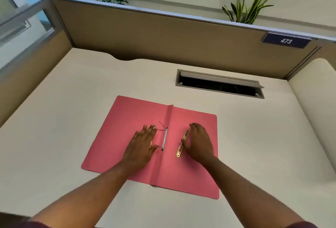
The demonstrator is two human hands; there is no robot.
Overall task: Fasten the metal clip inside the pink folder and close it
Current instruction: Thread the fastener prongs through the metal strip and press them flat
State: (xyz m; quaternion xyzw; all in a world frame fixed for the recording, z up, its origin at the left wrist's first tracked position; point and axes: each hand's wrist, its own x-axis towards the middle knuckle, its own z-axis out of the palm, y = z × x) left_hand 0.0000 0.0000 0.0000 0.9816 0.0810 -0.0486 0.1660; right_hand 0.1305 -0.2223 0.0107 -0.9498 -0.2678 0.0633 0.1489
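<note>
Forearms: two, bare, entering from the near edge and converging on the work.

Left hand (143,143): flat, palm down on the left leaf of the pink folder (127,127); fingers (151,129) extended and slightly spread, gripping nothing; their tips lie at the ends of the wire prongs (160,129).

Right hand (199,142): resting on the right leaf, fingers loosely curved, thumb touching the loose gold clip bar (183,143). Whether the bar is pinched or merely touched cannot be told.

Pink folder: open flat on the table (254,137), spine crease running near to far between the hands. Near corners sit close to the table's front edge.

Metal clip, fixed part: a pale strip (164,139) just left of the crease, with two thin prongs bent leftward; a third thin line above may be a prong or its shadow.

Step in hand, as judged: fastening not yet done; the bar lies apart from the prongs, across the crease. Next move likely calls for lifting the bar, aligning its holes over both prongs, pressing it down, folding the prongs, then swinging one leaf over the other.

Room: table bare to left and right of the folder. Cable slot (220,83) with raised lid lies beyond, well apart. Partition wall (145,33) behind, bearing a plate (286,41) marked 473; plants (254,2) above it.
</note>
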